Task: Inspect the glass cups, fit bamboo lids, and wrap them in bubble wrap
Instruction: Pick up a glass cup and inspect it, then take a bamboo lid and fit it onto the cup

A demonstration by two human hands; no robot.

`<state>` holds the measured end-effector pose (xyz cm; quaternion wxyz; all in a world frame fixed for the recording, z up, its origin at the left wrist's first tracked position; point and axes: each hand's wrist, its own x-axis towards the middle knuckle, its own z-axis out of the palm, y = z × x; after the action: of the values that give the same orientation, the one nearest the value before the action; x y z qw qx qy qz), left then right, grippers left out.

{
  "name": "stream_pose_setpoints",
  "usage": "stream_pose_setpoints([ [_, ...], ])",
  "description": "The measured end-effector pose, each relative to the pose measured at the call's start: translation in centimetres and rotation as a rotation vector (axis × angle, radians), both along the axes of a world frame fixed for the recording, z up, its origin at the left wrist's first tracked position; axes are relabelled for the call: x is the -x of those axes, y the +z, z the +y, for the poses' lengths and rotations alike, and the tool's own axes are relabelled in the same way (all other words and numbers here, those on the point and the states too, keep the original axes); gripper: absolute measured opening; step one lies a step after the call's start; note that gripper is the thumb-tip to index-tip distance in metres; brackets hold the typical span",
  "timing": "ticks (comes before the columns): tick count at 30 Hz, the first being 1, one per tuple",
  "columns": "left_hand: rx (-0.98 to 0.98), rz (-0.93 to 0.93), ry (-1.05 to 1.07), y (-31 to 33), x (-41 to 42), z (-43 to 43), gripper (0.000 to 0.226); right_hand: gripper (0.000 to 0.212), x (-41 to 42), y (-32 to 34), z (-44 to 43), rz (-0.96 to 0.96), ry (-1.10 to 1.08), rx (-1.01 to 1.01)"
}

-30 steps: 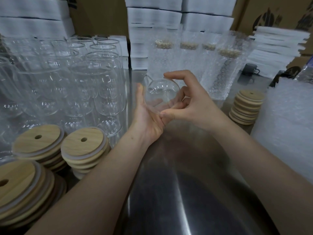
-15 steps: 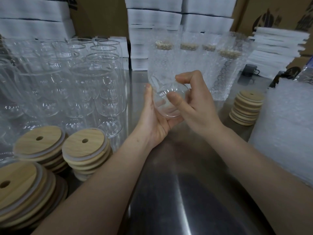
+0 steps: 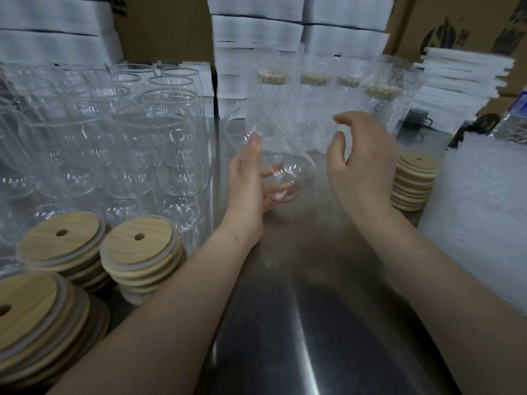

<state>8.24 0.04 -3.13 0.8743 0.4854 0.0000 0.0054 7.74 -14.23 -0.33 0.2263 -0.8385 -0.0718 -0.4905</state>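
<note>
Packing workshop. Rows of glass cups (image 3: 159,143) are standing left of the fingers (image 3: 350,118), bamboo lids (image 3: 139,252) are sitting stacked on both sides, bubble-wrapped cups (image 3: 273,109) are standing beyond them, and cardboard boxes (image 3: 165,24) with white foam sheets (image 3: 462,89) are towering behind.

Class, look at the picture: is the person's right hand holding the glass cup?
No: only the left hand grips the glass cup; the right hand hovers beside it, holding nothing.

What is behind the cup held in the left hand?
Bubble-wrapped cups with lids stand behind the cup that the left hand grips. White stacks rise behind those. The first wrapped cup's base is blurred through the glass.
</note>
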Motion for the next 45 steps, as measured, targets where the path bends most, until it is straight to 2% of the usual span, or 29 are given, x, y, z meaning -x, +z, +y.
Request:
stream_pose_setpoints([
  [1, -0.046, -0.028, 0.061, -0.1, 0.0, -0.1, 0.041, 0.035, -0.3, 0.1, -0.7, 0.048, -0.119, 0.043],
  [4, -0.228, -0.103, 0.214, -0.4, 0.0, -0.2, 0.069, 0.053, -1.1, 0.0, -2.8, 0.248, -0.419, 0.08],
  [8, -0.354, -0.18, 0.309, -0.9, 0.0, -0.1, 0.085, 0.064, -1.5, -0.2, -4.6, 0.452, -0.579, 0.051],
  [12, -0.449, -0.193, 0.365, -1.0, 0.4, 0.0, 0.086, 0.056, -2.0, -0.3, -5.0, 0.637, -0.654, -0.004],
  [14, -0.501, -0.199, 0.384, -1.1, 0.3, 0.0, 0.089, 0.047, -2.1, -0.4, -5.0, 0.664, -0.664, -0.022],
  [24, -0.561, -0.176, 0.407, -1.4, -0.3, 0.2, 0.09, 0.028, -2.4, -0.2, -6.6, 0.604, -0.642, 0.041],
  [29, -0.612, -0.19, 0.411, -1.6, -0.4, 0.1, 0.09, 0.02, -2.3, -0.4, -7.2, 0.463, -0.597, 0.038],
  [35, -0.643, -0.194, 0.41, -1.7, -0.5, 0.1, 0.091, 0.03, -2.7, -0.6, -7.7, 0.305, -0.527, 0.004],
  [41, -0.654, -0.198, 0.415, -1.8, -0.5, 0.0, 0.09, 0.033, -1.9, -0.4, -6.8, 0.031, -0.386, -0.188],
  [43, -0.653, -0.199, 0.417, -1.8, -0.5, 0.0, 0.09, 0.033, -1.9, -0.2, -5.9, -0.026, -0.243, -0.327],
  [45, -0.659, -0.201, 0.422, -1.8, -0.6, 0.0, 0.09, 0.029, -2.2, -0.2, -4.5, 0.048, -0.044, -0.576],
])
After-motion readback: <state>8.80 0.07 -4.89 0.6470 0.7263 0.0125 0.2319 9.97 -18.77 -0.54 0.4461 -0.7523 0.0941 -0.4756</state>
